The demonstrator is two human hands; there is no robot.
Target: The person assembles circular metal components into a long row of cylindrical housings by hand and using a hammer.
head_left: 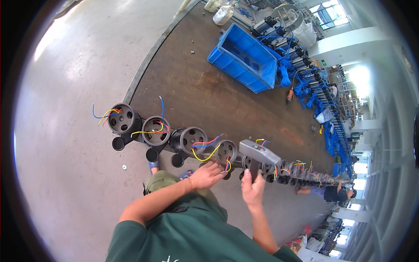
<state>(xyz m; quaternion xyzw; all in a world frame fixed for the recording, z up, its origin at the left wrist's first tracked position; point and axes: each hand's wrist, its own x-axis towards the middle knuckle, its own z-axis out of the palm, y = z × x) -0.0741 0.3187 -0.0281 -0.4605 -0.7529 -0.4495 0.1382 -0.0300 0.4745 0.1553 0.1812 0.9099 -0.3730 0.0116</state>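
Left hand (pixel 207 174): forearm reaches forward from the lower edge — fingers curled loosely on a black motor (pixel 226 153) at the near rim of the tabletop (pixel 196 91), by its coloured wires.
Right hand (pixel 253 191): raised upright, grip clenched round the handle of a grey hammer (pixel 258 153) — head above the motor row.

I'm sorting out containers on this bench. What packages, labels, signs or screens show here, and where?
Blue plastic bin: open, rectangular, on the bench's far part.
Clear plastic bottle: on the bench's far edge, beyond the bin.
Pale plastic bag: crumpled, among blue-wired motors along the right edge.
No labels, signs or screens clear enough to make out.
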